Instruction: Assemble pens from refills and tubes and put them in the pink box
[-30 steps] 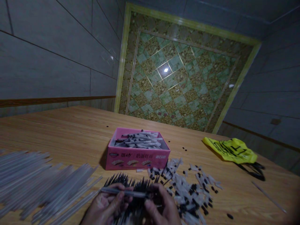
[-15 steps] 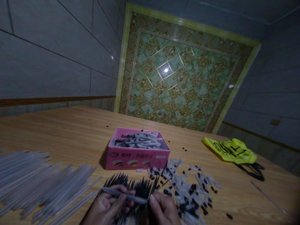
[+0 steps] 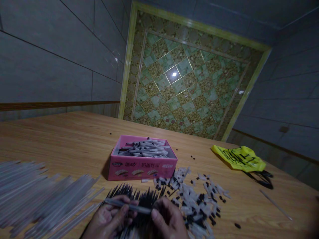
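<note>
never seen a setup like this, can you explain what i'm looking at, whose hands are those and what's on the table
There's no machine here: these are one person's bare hands, seen through a camera worn on that person's head, looking forward and down. The left hand has a slim tube in its grip; the right hand is at the tube's other end, its fingertips too blurred to read. On the wooden table, dark pointed pieces lie just beyond the hands, clear tubes to the left, small pale and black bits to the right. Behind stands a pink box of slim rods.
</note>
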`<control>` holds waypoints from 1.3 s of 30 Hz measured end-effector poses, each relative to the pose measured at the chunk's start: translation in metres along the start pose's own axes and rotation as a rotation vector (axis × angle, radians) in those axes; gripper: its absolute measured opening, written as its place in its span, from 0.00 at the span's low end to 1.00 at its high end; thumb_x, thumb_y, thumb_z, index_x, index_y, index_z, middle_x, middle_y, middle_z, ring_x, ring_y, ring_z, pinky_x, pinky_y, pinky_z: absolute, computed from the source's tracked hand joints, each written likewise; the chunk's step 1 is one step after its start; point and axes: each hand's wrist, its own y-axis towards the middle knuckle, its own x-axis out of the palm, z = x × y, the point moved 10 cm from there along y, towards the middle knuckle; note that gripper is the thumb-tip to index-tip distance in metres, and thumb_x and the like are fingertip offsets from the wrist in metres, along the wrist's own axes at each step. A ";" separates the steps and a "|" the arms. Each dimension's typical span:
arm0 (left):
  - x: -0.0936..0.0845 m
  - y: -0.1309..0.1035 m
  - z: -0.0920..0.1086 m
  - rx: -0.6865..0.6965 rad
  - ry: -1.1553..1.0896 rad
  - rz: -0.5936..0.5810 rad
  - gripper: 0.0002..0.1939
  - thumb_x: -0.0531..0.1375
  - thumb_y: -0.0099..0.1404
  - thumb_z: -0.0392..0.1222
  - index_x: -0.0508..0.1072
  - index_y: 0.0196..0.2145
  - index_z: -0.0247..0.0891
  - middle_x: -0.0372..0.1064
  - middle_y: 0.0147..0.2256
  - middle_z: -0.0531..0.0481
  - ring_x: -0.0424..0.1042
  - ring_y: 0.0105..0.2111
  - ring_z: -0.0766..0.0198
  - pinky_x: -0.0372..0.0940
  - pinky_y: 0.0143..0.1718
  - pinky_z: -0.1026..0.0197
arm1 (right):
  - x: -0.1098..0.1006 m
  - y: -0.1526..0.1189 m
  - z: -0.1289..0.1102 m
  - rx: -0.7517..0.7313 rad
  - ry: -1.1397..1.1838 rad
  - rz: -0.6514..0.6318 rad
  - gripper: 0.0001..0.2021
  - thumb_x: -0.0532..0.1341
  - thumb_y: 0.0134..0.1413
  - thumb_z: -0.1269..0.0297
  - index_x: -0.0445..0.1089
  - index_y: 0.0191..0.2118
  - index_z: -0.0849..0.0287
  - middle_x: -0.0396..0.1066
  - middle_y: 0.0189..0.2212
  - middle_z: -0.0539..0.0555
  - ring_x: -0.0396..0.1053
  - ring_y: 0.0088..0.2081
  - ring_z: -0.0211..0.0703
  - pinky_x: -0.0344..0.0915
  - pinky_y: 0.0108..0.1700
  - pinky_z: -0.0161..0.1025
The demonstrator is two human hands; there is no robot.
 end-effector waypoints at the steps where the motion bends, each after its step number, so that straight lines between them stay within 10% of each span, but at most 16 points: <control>1: 0.000 0.001 0.000 0.002 0.003 -0.003 0.16 0.71 0.40 0.38 0.71 0.28 0.36 0.77 0.25 0.48 0.74 0.24 0.61 0.68 0.28 0.63 | 0.001 -0.001 0.002 0.027 0.026 -0.002 0.24 0.57 0.45 0.40 0.61 0.23 0.60 0.56 0.16 0.45 0.53 0.19 0.32 0.52 0.20 0.28; 8: 0.006 0.002 0.004 0.030 0.063 -0.077 0.15 0.66 0.49 0.44 0.70 0.35 0.38 0.73 0.24 0.50 0.71 0.26 0.61 0.65 0.24 0.63 | -0.010 0.014 -0.006 0.218 -0.010 -0.109 0.26 0.52 0.49 0.40 0.60 0.18 0.60 0.57 0.12 0.46 0.52 0.14 0.31 0.48 0.16 0.29; 16: 0.011 -0.004 0.006 0.047 0.212 -0.094 0.14 0.63 0.50 0.50 0.73 0.29 0.36 0.57 0.17 0.58 0.46 0.12 0.78 0.40 0.12 0.72 | -0.076 0.042 -0.030 -0.030 -0.958 -0.064 0.04 0.58 0.44 0.70 0.69 0.26 0.60 0.71 0.24 0.52 0.67 0.29 0.42 0.56 0.29 0.33; 39: -0.008 0.007 -0.003 0.031 0.247 -0.058 0.21 0.66 0.48 0.47 0.76 0.40 0.35 0.59 0.16 0.57 0.53 0.15 0.74 0.43 0.13 0.71 | -0.003 0.008 -0.011 -0.027 -1.126 -0.414 0.08 0.58 0.36 0.71 0.71 0.28 0.55 0.73 0.29 0.50 0.70 0.30 0.41 0.55 0.28 0.32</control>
